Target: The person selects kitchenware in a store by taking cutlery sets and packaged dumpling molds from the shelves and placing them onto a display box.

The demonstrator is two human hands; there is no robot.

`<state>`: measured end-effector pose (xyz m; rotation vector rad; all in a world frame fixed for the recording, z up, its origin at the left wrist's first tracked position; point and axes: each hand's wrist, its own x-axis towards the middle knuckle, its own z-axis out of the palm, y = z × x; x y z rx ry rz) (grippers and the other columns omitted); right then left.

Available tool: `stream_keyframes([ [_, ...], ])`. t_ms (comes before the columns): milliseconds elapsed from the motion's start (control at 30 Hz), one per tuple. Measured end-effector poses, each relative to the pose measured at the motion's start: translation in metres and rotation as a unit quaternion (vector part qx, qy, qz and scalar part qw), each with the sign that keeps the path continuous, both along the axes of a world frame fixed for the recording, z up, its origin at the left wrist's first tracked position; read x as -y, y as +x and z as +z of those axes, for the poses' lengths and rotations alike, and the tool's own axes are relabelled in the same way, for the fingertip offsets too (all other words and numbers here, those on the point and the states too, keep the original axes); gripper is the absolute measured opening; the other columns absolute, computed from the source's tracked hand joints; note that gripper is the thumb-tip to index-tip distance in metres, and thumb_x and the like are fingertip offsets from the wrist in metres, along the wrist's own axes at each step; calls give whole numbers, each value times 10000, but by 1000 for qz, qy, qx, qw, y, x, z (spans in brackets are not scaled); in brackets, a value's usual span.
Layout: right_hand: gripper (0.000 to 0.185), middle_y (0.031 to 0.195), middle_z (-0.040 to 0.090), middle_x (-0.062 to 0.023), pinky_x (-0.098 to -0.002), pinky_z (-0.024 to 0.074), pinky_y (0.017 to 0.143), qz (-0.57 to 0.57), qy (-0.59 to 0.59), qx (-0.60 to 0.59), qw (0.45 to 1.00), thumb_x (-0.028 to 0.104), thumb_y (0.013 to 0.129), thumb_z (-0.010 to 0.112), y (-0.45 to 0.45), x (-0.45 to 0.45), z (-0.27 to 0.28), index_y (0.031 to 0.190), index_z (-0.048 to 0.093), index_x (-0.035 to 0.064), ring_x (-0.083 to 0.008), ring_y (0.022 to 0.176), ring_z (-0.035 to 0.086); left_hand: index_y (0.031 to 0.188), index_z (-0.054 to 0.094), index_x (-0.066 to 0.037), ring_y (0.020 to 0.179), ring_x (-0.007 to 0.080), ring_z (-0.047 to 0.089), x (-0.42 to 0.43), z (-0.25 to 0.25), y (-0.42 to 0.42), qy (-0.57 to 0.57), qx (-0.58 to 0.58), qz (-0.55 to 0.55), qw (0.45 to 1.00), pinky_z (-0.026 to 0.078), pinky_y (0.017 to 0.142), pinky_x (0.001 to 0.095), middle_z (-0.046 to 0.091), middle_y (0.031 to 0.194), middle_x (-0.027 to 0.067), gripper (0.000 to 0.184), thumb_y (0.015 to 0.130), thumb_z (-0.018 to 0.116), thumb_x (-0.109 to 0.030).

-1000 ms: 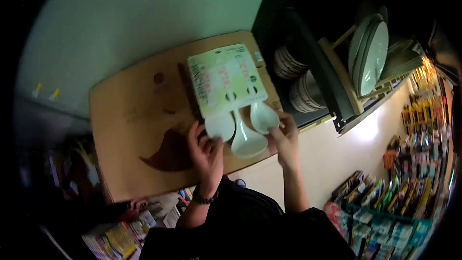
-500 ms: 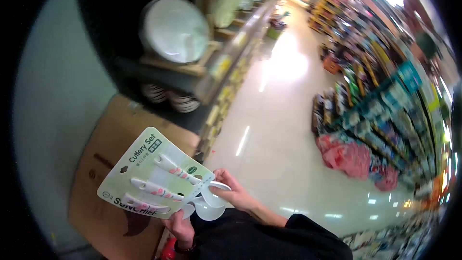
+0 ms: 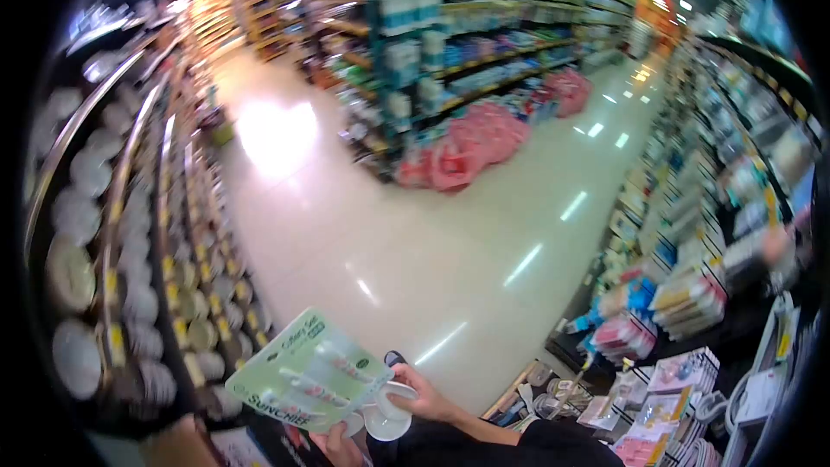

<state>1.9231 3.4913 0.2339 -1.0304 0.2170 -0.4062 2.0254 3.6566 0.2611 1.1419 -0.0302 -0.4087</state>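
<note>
In front of me is a cutlery set (image 3: 303, 350), a pale green card carrying white spoons with pink floral handles. The spoon bowls (image 3: 386, 423) stick out past the card's lower right edge. My right hand (image 3: 422, 395) is closed around one spoon bowl, with the thumb on top. Below the card, my left hand (image 3: 335, 447) pinches its lower edge beside another bowl. The card is tilted, its printed face towards me, and part of the left hand is cut off by the frame's bottom.
Shelves of plates (image 3: 76, 355) and bowls line the left side. Hanging packs (image 3: 687, 298) and boxed goods (image 3: 683, 372) fill the racks on the right. Across the shiny floor (image 3: 389, 251), pink bagged bundles (image 3: 475, 147) sit at the foot of a shelf end.
My view has swung to the right and levelled, bringing the right-hand racks into sight. The brown cardboard box has mostly left the view. Both hands still hold the cutlery set.
</note>
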Motion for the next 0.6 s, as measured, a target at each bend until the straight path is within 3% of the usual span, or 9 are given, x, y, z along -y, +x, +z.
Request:
stream_keyframes([
  [100, 337, 1091, 520, -17, -276, 404, 949, -80, 4, 2, 997, 23, 894, 628, -34, 60, -8, 1185, 462, 56, -110, 1071, 513, 1299, 382, 8, 1110, 265, 524, 57, -45, 4, -15, 4, -107, 994, 391, 998, 383, 511, 1213, 139, 624, 691, 521, 28],
  [233, 384, 1141, 519, -22, -275, 394, 974, -169, -42, -52, 983, 37, 881, 650, -79, 147, -15, 1213, 456, 39, -107, 1128, 497, 1291, 401, -2, 891, 186, 542, 180, -61, -2, 27, -8, -189, 982, 446, 771, 293, 547, 1091, 95, 606, 703, 545, 11],
  [367, 461, 1218, 525, -48, -296, 385, 997, -263, -42, -168, 949, 100, 898, 644, -104, 243, 0, 1294, 424, 13, -126, 1146, 491, 1234, 499, 24, 1080, 254, 559, 328, -66, -16, 0, -38, -359, 932, 430, 956, 385, 572, 1164, 139, 571, 665, 549, 13],
  [433, 482, 1238, 530, -62, -309, 399, 985, -293, -35, -241, 925, 128, 911, 627, -118, 289, -10, 1321, 410, -2, -135, 1130, 502, 1249, 483, 23, 1077, 237, 549, 403, -45, -30, -48, -47, -398, 915, 423, 945, 364, 567, 1174, 128, 568, 687, 556, -32],
  [533, 284, 1009, 562, -2, -260, 444, 802, -475, -20, -147, 867, 163, 952, 541, -136, 341, 1, 1192, 498, 19, -74, 923, 522, 1298, 434, 21, 1102, 219, 518, 498, -33, -53, -117, -53, -474, 871, 399, 957, 342, 546, 1214, 116, 585, 737, 555, -92],
  [600, 317, 1051, 590, -36, -293, 461, 832, -555, -49, -185, 810, 157, 933, 565, -153, 374, 10, 1202, 506, 0, -114, 952, 553, 1308, 424, 21, 1107, 221, 514, 544, -37, -66, -81, -79, -541, 833, 389, 974, 351, 544, 1212, 117, 592, 741, 557, -86],
])
